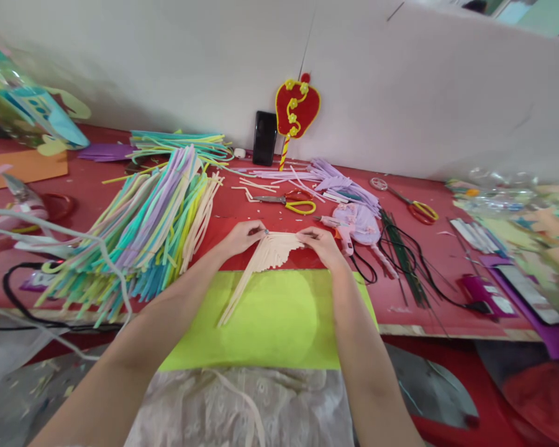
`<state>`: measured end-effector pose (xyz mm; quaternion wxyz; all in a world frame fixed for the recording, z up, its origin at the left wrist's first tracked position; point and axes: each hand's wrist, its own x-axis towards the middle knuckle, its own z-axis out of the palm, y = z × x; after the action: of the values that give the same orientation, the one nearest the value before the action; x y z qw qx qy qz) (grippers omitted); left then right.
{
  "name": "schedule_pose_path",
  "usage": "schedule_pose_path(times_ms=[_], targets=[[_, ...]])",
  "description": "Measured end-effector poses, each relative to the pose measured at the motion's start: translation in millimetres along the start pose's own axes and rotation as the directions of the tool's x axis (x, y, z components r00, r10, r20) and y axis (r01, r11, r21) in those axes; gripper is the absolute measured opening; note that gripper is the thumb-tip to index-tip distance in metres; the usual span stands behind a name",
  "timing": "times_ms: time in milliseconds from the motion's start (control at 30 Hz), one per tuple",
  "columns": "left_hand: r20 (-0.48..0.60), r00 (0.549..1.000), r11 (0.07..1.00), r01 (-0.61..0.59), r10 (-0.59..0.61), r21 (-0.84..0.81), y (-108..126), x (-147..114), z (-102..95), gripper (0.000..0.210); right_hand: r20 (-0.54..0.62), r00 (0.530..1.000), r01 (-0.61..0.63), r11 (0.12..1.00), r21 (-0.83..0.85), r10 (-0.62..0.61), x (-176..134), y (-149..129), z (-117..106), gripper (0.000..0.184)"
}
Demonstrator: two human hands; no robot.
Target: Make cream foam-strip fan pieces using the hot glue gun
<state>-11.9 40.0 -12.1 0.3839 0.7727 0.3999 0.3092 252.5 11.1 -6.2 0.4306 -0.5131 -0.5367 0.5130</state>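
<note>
Between my hands is a cream wing-shaped piece of pipe cleaners (276, 249), its strips fanned side by side with a stepped lower edge. Long loose ends trail from its left side down over a yellow-green sheet (265, 316). My left hand (248, 237) pinches the upper left corner, fingers closed. At the upper right end, my right hand (320, 241) grips the same piece between thumb and fingers. Just beyond lie yellow-and-red-handled scissors (289, 202) and short cream pipe cleaner pieces (256, 185). A pink glue gun (343, 231) rests right of my right hand.
A large heap of pastel pipe cleaners (149, 223) lies at left, near pliers (23, 195) and a white cable (103, 248). Against the wall stand a black phone (264, 138) and a red heart-shaped ornament (298, 108). Right are green stems (403, 261) and more scissors (414, 206).
</note>
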Motion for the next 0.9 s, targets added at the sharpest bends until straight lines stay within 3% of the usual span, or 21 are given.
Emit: schedule_pose_path(times_ms=[367,700,900], targets=[[-0.055,0.999,0.988,-0.008,-0.001,-0.154,4.4,-2.0,8.3,0.036,-0.047,0.999,-0.007,0.999,0.053,0.009,3.9,6.8,1.5,0.029],[-0.173,0.981,0.956,0.029,-0.083,-0.292,4.0,1.3,12.3,0.028,-0.125,0.99,0.075,0.996,0.04,-0.069,2.4,0.6,13.4,0.03],[-0.233,0.963,0.948,0.056,-0.134,-0.312,4.5,1.3,8.2,0.029,-0.058,0.996,0.072,0.995,0.068,-0.068,-1.2,-3.8,18.4,0.035]])
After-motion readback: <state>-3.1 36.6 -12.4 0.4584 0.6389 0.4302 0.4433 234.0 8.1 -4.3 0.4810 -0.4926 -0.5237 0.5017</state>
